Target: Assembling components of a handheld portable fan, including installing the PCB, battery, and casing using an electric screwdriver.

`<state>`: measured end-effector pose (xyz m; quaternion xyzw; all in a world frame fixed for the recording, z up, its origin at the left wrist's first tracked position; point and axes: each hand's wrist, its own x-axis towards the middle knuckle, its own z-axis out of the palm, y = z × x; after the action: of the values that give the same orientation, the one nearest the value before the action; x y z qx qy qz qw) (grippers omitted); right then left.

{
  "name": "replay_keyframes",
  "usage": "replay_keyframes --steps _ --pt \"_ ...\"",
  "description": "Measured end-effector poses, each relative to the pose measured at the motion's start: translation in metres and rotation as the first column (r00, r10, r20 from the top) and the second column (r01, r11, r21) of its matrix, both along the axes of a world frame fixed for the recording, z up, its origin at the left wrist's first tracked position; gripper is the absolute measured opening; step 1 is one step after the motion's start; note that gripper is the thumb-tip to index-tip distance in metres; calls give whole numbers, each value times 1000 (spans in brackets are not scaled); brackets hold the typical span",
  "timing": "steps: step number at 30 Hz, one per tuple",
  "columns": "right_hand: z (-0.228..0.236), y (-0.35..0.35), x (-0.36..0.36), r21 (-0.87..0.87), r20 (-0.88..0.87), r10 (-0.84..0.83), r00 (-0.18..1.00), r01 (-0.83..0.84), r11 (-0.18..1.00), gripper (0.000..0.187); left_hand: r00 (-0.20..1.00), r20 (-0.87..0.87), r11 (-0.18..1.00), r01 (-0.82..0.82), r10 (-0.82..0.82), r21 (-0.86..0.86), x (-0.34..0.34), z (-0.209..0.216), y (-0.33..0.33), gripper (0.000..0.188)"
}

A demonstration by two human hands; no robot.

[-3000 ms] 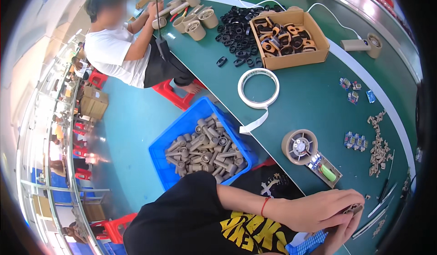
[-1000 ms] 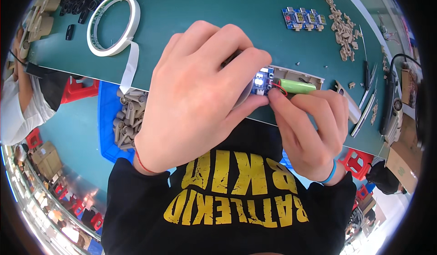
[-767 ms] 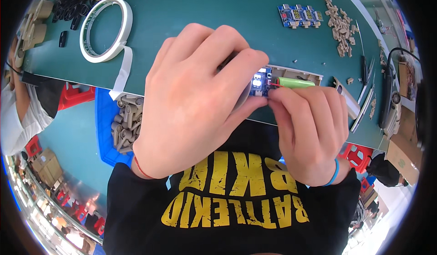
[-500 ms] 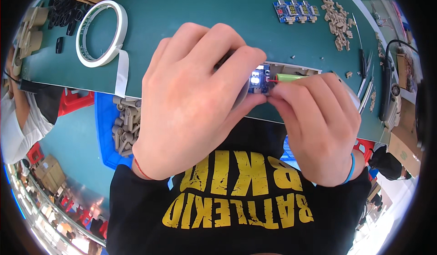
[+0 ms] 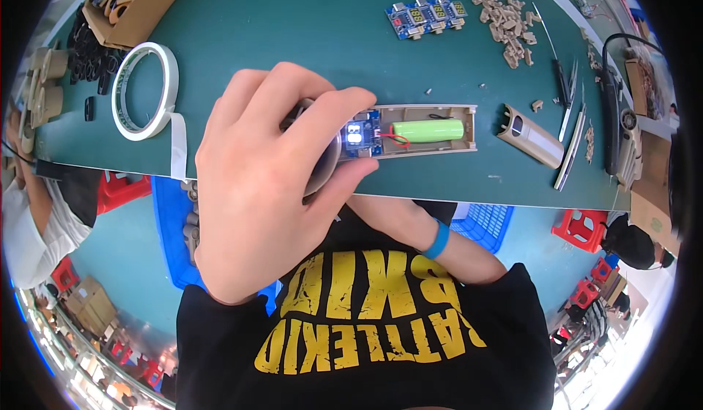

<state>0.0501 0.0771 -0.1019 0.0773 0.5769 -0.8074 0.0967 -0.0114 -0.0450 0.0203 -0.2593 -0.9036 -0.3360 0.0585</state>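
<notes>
My left hand [image 5: 256, 165] is closed around the dark, rounded end of a tan half-shell device housing [image 5: 470, 146], which lies at the table's near edge. In the housing sits a blue circuit board [image 5: 368, 126] with a lit white display. A green cylindrical battery [image 5: 432, 131] lies in the open shell beside it, and red wires [image 5: 398, 140] run between the two. My right hand [image 5: 370, 211] reaches in under the left one; its fingers are hidden. To the right of the housing rests a separate tan cover [image 5: 533, 138] with a small dark oval window.
A roll of white tape [image 5: 170, 91] lies at left with its end hanging over the edge. Blue circuit boards [image 5: 426, 18], a pile of small tan parts [image 5: 505, 25], tweezers [image 5: 571, 150] and a screwdriver [image 5: 562, 80] lie at right. A cardboard box [image 5: 135, 22] stands far left.
My right hand has left the wires and moved down and left, behind my left hand. The battery and shell now show fully. The view has shifted, and the tan cover is now visible.
</notes>
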Motion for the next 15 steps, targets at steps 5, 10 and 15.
replay_keyframes --steps 5,10,15 --pt "14 21 3 336 -5 455 890 -427 840 28 998 63 1000 6 -4 -28 -2 6 2 41" --pt "93 97 18 479 -243 810 534 -660 579 33 994 76 995 82 -78 -56 -6 7 -4 42" --pt "161 235 19 864 -452 -80 888 458 210 38 990 46 991 137 -136 -10 -7 7 -1 45"
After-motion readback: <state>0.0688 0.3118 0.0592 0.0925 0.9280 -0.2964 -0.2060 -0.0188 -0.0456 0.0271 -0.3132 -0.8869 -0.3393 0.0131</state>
